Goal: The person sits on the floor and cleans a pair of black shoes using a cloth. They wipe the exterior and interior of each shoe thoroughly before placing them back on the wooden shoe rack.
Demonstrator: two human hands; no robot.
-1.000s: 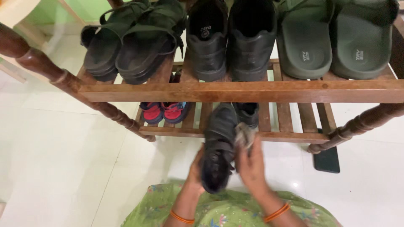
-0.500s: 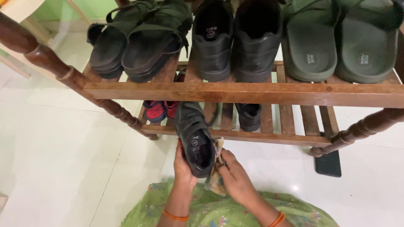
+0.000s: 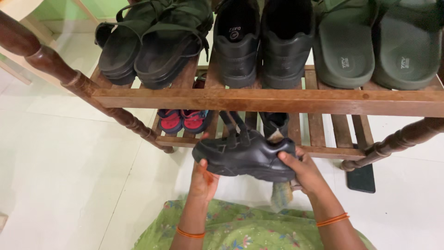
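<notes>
I hold a black leather shoe (image 3: 245,155) sideways in front of the lower shelf of a wooden shoe rack (image 3: 259,101). My left hand (image 3: 203,178) grips its toe end from below. My right hand (image 3: 303,173) grips the heel end and also has a pale cloth (image 3: 281,194) pinched under it, hanging down. The shoe's straps stick up open. A matching black shoe (image 3: 276,124) stands on the lower shelf just behind.
The top shelf carries dark strap sandals (image 3: 152,41), a pair of black shoes (image 3: 259,41) and green slides (image 3: 377,44). Small red-and-blue shoes (image 3: 182,120) sit on the lower shelf. A dark phone (image 3: 361,178) lies on the white tile floor by the right leg.
The shoe has been turned from pointing away from me to lying sideways, toe to the left. My right hand moved from its side to its heel.
</notes>
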